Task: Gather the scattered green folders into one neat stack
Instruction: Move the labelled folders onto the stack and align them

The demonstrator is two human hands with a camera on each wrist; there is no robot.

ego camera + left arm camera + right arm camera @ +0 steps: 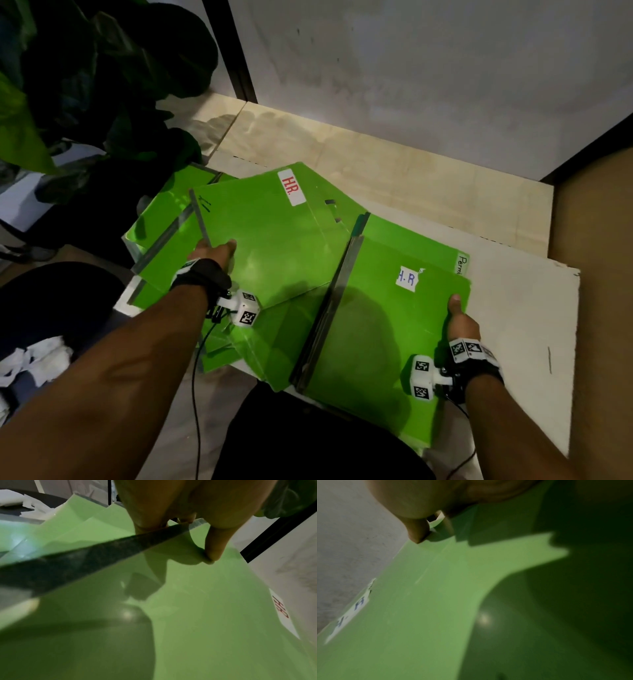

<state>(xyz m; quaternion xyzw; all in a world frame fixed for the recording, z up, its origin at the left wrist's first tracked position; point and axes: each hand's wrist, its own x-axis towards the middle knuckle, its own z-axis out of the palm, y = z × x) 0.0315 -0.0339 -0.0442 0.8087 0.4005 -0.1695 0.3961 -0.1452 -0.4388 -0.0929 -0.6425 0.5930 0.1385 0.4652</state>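
Several green folders lie overlapped on a pale board (513,308). My left hand (214,251) grips the dark-spined edge of the folder with the red "H.R." label (274,236), thumb on top and fingers under; in the left wrist view the thumb (214,547) presses the same folder (205,615). My right hand (460,318) pinches the right edge of the folder with the torn blue "H.R." label (387,325), thumb on top; the right wrist view shows the thumb (418,532) on that folder (419,601). More folders (164,233) lie under these at the left.
A dark leafy plant (102,85) crowds the left side. A grey wall (428,68) stands behind, with a brown panel (599,274) at the right. White cloth (30,363) lies at the lower left. A cable (195,394) hangs from my left wrist.
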